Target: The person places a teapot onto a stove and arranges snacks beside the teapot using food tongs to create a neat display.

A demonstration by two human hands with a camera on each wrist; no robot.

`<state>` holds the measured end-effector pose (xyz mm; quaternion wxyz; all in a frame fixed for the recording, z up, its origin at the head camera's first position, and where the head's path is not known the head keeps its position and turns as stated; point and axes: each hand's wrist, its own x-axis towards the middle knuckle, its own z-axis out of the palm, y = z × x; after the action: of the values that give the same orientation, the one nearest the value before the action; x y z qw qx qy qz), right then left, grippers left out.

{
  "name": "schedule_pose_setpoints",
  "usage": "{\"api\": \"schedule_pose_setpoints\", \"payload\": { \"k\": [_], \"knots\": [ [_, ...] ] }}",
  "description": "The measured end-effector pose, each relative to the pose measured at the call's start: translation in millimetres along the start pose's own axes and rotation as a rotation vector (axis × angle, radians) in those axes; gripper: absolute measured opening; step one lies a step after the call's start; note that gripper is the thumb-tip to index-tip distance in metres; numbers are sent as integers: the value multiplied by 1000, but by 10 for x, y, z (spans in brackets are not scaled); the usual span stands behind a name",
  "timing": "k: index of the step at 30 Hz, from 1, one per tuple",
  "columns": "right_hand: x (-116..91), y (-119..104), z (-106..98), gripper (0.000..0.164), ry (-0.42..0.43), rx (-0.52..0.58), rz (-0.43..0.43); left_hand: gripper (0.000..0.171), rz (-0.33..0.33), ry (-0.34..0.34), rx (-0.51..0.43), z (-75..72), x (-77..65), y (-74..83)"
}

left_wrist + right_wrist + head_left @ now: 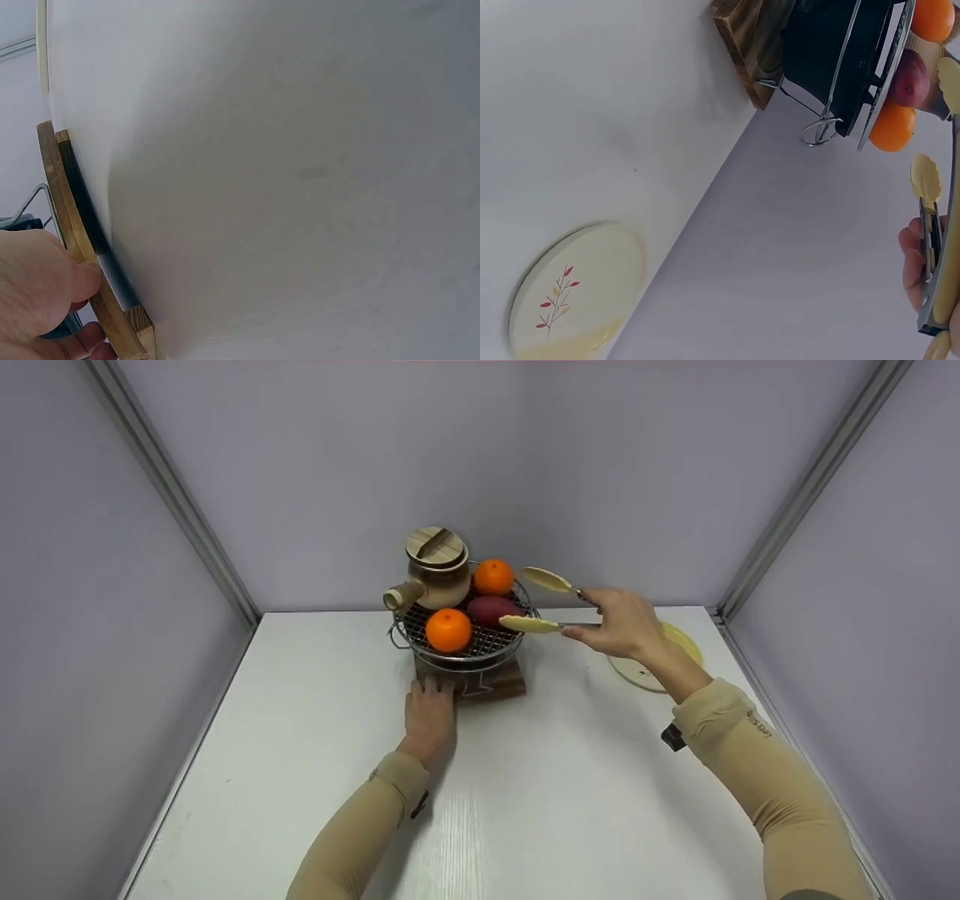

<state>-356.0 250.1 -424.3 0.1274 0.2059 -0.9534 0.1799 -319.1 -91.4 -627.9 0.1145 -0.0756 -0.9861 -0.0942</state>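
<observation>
My right hand (619, 622) grips tongs (941, 292) with cream tips, spread apart at the right side of a small round grill. In the head view the nearer tip (529, 624) overlaps the end of a purple sweet potato (491, 611). The potato lies on the wire mesh (487, 643) between two oranges, one in front (448, 631) and one behind (493, 577). A side-handled clay teapot (442, 585) with a wooden lid stands at the mesh's back left. My left hand (430, 716) holds the front left edge of the wooden board (71, 202) under the grill, thumb against its side.
A round cream and yellow plate (592, 277) with a red leaf sprig lies at the table's right, partly behind the right forearm in the head view. The white table (525, 795) meets grey walls at its back and sides. A wire ring handle (819, 132) juts from the grill.
</observation>
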Motion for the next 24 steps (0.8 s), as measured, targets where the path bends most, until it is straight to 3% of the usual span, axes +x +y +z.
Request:
{"api": "schedule_pose_setpoints", "payload": {
  "k": [10, 18, 24],
  "knots": [
    [-98, 112, -13, 75, 47, 40, 31, 36, -12, -47, -14, -15, 1, 1],
    [-172, 229, -29, 69, 120, 65, 35, 33, -4, 9, 4, -22, 2, -1],
    [-237, 317, 6, 68, 144, 87, 36, 33, -8, -9, 0, -13, 8, 2]
  ]
}}
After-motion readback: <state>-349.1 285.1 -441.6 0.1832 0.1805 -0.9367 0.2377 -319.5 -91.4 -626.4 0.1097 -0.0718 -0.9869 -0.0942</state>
